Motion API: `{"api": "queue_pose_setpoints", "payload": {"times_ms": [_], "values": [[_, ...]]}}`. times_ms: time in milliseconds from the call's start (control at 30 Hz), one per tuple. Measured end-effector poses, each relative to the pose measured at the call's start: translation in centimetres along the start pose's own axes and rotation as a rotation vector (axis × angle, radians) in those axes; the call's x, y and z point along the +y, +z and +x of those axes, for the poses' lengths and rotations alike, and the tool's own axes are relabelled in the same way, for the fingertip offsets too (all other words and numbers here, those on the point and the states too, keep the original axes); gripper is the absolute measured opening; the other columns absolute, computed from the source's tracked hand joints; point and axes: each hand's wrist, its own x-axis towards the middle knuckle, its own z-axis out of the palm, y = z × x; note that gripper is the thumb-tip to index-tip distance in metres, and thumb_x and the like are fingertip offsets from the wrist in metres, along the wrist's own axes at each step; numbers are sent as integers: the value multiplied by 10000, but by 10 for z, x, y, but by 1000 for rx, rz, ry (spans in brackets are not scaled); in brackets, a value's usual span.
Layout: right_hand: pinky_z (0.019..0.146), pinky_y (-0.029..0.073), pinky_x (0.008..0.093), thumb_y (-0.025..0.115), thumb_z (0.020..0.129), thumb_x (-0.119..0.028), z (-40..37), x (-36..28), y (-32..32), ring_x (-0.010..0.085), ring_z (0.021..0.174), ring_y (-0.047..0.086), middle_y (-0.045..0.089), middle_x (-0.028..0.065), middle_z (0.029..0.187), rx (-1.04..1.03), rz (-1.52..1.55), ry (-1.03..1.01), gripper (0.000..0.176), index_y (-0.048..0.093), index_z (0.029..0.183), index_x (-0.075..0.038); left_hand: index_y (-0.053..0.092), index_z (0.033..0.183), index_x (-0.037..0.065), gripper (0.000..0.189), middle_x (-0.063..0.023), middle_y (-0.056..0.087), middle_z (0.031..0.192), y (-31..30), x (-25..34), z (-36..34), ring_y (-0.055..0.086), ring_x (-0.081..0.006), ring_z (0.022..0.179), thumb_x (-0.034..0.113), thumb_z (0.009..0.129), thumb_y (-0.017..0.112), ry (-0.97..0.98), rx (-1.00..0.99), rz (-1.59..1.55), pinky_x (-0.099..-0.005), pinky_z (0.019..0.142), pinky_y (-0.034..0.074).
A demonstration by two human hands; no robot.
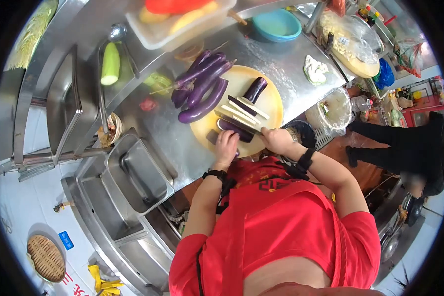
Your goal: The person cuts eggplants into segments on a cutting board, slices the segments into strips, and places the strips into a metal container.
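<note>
On the round wooden cutting board, my left hand presses its bent fingers on a dark purple eggplant piece. My right hand is closed round a kitchen knife, its handle hidden by the fingers. The blade lies right beside the eggplant piece. Beyond the blade are several pale cut eggplant strips with purple skin edges. A thick eggplant chunk rests at the board's far side. Several whole eggplants lie heaped to the left, partly over the board's edge.
Turquoise bowls and a white plastic tub stand at the back. A crumpled white cloth or bag lies at right. Steel sinks are on my left, with a green gourd farther back. A person in black stands at right.
</note>
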Motion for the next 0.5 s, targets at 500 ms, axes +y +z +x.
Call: {"api": "queue_pose_setpoints", "payload": {"times_ms": [500], "values": [[537, 513, 404, 514, 861, -247, 8, -6, -5, 304, 603, 647, 633, 167, 650, -64, -23, -41, 250, 543, 884, 0, 631, 883, 52, 154, -78, 573, 981, -2, -1, 1, 537, -288, 947, 62, 735, 673, 5, -30, -8, -373, 834, 439]]}}
